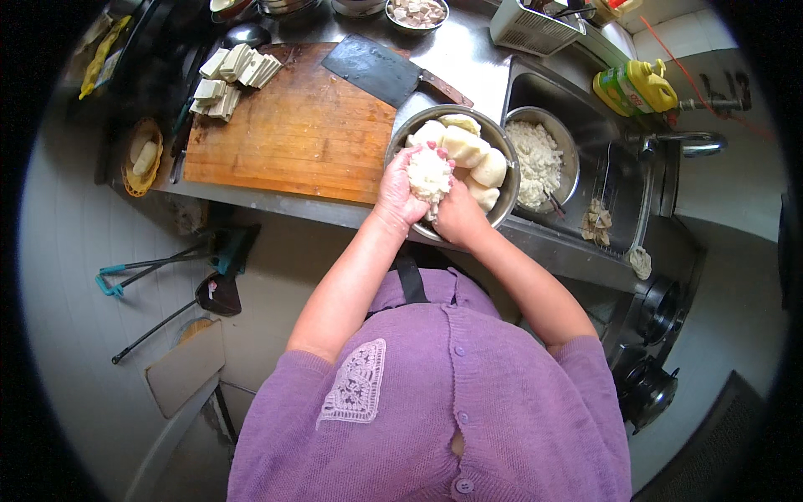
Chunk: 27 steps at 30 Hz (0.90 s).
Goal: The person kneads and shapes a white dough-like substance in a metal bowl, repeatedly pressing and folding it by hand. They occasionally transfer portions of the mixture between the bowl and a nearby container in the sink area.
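Note:
Both of my hands meet over a round steel bowl [513, 182] at the counter's edge. Between my left hand [399, 186] and my right hand [461, 213] is a clump of white, crumbly shredded food [429, 176], cupped by the fingers of both. Several smooth, pale rounded lumps of food [465, 147] lie in the bowl below. A second steel bowl [572, 160], filled with similar white shreds [533, 164], stands in the sink to the right, chopsticks [555, 204] leaning in it. A cleaver [376, 69] lies across the corner of a wooden cutting board [288, 132].
Stacked white slabs [235, 66] sit on the board's far left. A yellow basket [128, 179] stands further left. Behind are a bowl of diced pieces [417, 14] and a white plastic basket [533, 31]. A yellow jug [637, 88] and a faucet [696, 143] flank the sink [608, 144].

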### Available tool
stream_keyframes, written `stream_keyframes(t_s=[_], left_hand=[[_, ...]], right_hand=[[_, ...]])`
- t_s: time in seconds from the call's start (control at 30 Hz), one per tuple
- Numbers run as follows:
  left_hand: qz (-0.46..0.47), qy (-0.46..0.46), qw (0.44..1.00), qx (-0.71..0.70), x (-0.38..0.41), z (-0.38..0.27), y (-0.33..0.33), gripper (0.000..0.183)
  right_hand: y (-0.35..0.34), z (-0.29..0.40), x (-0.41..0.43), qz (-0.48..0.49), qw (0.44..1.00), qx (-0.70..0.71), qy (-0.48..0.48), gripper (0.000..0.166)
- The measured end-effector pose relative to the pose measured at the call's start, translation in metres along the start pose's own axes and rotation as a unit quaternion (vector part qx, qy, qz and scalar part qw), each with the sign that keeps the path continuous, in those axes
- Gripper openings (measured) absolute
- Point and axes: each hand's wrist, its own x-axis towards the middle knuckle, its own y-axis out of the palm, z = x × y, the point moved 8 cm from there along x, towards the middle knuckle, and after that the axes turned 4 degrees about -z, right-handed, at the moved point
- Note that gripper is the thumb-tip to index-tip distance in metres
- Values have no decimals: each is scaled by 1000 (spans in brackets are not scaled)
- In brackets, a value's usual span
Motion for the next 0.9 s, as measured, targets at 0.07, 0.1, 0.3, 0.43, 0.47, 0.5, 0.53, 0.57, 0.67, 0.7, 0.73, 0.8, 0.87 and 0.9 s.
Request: stream_keyframes(t_s=[0.07,0.1,0.3,0.43,0.47,0.5,0.53,0.57,0.67,0.7,0.73,0.8,0.87,0.9], left_hand=[[11,-2,1000,-2,1,1,-2,21],[14,-2,1000,-4,2,1,-3,21],[17,-9,1000,5,2,3,-4,21],[21,-6,1000,-5,2,1,-4,21],[22,-6,1000,-6,2,1,-4,21],[23,-6,1000,-6,1,1,-3,20],[24,-6,1000,-7,0,0,-3,20],[14,-4,1000,-11,-1,0,-4,20],[2,2,1000,-24,-1,-2,-5,20],[8,3,1000,-28,0,-2,-4,21],[15,4,999,-31,0,-2,-4,21],[4,13,999,-34,2,-4,-6,21],[-3,23,999,-39,2,-4,-6,21],[-3,28,999,-43,2,-4,-5,21]], right_hand=[[1,7,-2,33,998,-41,-17,37],[-3,15,-2,66,995,-75,-23,37],[-3,10,-3,108,993,-18,42,36],[5,5,-6,160,983,-9,92,35],[5,3,-6,158,982,28,102,36],[6,-1,-5,156,979,65,111,37],[6,-4,-5,153,975,102,121,38],[5,-7,-5,150,970,137,133,39],[1,-15,-4,142,947,234,168,43],[2,-22,-6,158,929,266,205,42],[3,-29,-9,174,907,297,242,41],[-9,-24,-11,162,847,398,313,30],[-25,-28,-12,137,824,438,333,23],[-34,-29,-12,123,812,456,343,20]])
